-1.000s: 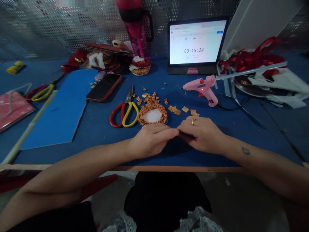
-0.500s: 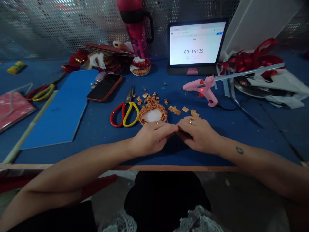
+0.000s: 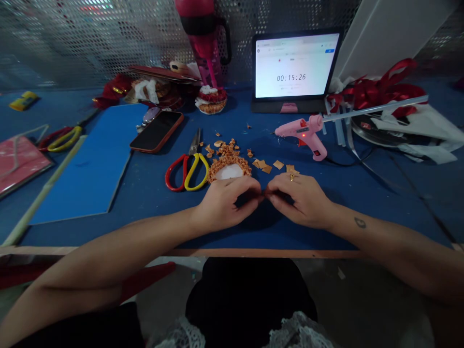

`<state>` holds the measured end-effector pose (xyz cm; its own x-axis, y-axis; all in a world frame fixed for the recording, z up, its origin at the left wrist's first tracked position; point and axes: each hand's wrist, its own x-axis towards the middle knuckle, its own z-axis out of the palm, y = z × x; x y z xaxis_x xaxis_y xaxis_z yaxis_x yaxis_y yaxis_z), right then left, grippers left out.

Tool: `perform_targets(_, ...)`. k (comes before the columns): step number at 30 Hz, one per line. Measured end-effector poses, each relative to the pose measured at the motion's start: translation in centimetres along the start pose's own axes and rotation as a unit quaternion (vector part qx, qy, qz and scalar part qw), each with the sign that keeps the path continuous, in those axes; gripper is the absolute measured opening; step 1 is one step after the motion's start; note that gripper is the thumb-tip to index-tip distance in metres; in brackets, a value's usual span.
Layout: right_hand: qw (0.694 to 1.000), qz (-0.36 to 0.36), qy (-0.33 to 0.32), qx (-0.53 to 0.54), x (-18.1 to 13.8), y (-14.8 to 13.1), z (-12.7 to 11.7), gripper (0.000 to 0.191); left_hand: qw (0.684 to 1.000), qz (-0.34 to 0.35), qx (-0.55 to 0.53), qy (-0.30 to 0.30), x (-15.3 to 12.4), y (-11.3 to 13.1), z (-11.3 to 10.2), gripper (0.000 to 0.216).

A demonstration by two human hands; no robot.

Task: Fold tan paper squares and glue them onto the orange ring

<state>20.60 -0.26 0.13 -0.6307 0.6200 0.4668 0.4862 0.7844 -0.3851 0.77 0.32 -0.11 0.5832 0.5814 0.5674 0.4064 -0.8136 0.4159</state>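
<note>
A: Near end first. What's cut off?
B: Forearms (image 3: pixel 108 261) leave the frame at both bottom corners. Dark lap (image 3: pixel 250 295) sits below the worktop (image 3: pixel 152 188) edge, and the lace hem (image 3: pixel 297 328) is clipped by the bottom border.
A: Hands?
B: Left hand (image 3: pixel 223 205) and right hand (image 3: pixel 302 200) are low over the worktop, tips meeting mid-frame. Both grips are drawn together, pinched tip to tip. The spot between them is dark, so I can't tell what's held, if anything.
A: Nearest thing?
B: Disc (image 3: pixel 229 170), orange fringe with a white centre, flat on the worktop just past the left hand. The knuckles hide its near rim, so touching or just clear is not resolvable. Scraps (image 3: pixel 268 167) lie beside it, past the right hand, and the fingers cover a few.
A: Tools?
B: Scissors (image 3: pixel 186 170) just left of the disc, handles toward the person. Glue gun (image 3: pixel 303 136) further right, red light on, stick out the back. Its cord is lost in the dark.
A: Left side?
B: Phone (image 3: pixel 156 130), screen dark. Blue sheet (image 3: pixel 90 159) beside it.
A: Far end?
B: Tablet (image 3: pixel 295 65) reads 00:15:26, but the small text is unreadable. Bottle (image 3: pixel 203 38) top is cut off. Ribbon (image 3: pixel 380 87) tangle far right; what lies under it is hard to sort out.
</note>
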Motion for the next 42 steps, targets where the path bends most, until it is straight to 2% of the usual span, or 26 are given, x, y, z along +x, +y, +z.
perform_targets(7,1.0,-0.01,0.008,0.0,0.13,-0.12,0.16,0.005,0.999,0.024,-0.007,-0.035,-0.14,-0.12,0.17,0.01)
perform_targets(13,1.0,-0.011,-0.014,0.008,0.02,-0.24,-0.03,0.006,0.998,0.03,-0.009,-0.046,-0.15,-0.09,0.11,0.008)
perform_targets(20,0.998,-0.047,-0.027,-0.009,-0.04,-0.24,-0.04,0.008,0.995,0.034,-0.045,-0.081,-0.07,-0.15,-0.06,0.012)
perform_targets(30,0.996,-0.077,-0.015,-0.042,-0.09,-0.53,-0.14,0.013,0.997,0.049,-0.002,-0.054,-0.21,0.21,-0.06,0.008)
perform_targets(38,0.99,-0.073,-0.035,-0.115,-0.17,-0.05,-0.27,0.019,0.995,0.046,-0.003,-0.085,-0.19,-0.09,-0.12,0.01)
perform_targets(42,0.99,-0.083,-0.03,-0.113,-0.26,-0.35,-0.07,0.02,0.996,0.047,-0.001,-0.072,-0.19,0.08,-0.11,0.01)
